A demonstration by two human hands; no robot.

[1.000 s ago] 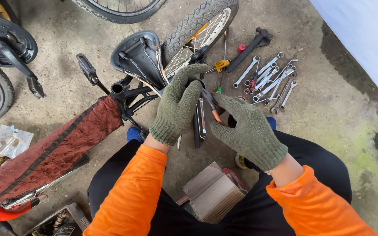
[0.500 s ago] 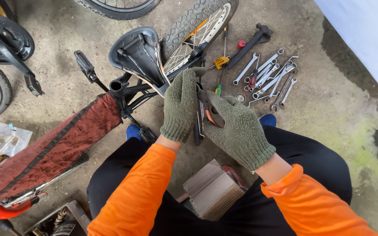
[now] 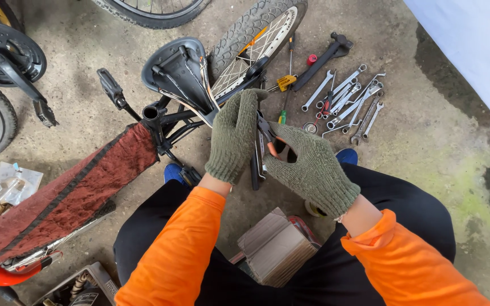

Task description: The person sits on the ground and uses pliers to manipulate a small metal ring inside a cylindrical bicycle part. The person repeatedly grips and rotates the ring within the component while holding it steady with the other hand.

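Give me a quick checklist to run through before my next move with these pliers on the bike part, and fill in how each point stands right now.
1. Both hands gloved: ok. The left hand and right hand wear green knit gloves.
2. Grip on the pliers: ok. The right hand holds the orange-handled pliers.
3. Dark part steadied: ok. The left hand is closed around its upper end.
4. Plier tip seated on the part: cannot tell. The gloves hide the contact.
5. Spare tools within reach: ok. The wrenches and hammer lie on the concrete just ahead.
6. Bike steady: cannot tell. The saddle faces up underside first; the supports are not visible.
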